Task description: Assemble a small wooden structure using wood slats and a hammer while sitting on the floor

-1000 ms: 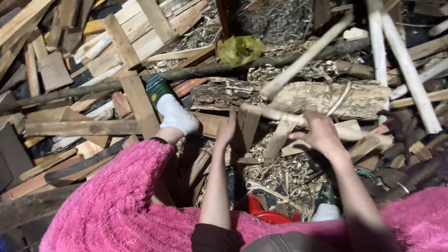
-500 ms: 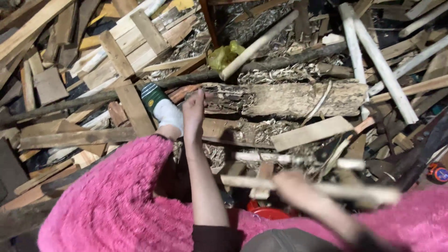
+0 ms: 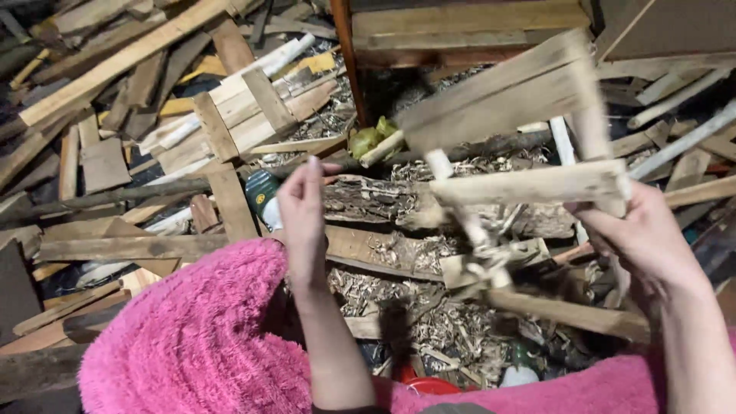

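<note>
One pink fuzzy fleece garment [image 3: 184, 337] covers the lap at the left. One left hand [image 3: 303, 215] hangs empty, fingers loosely spread. One right hand [image 3: 644, 238] grips two pale, rough, splintery wooden slats [image 3: 529, 184], blurred, raised above the heap of scrap wood [image 3: 153, 115].

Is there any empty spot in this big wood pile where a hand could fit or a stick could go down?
Hardly any. The likeliest gap is the chip-strewn hollow below the rotten log, between the left hand and the right hand, which grips a bundle of wooden strips. Planks crowd the left side and poles the right; pink fleece covers the near edge.
</note>
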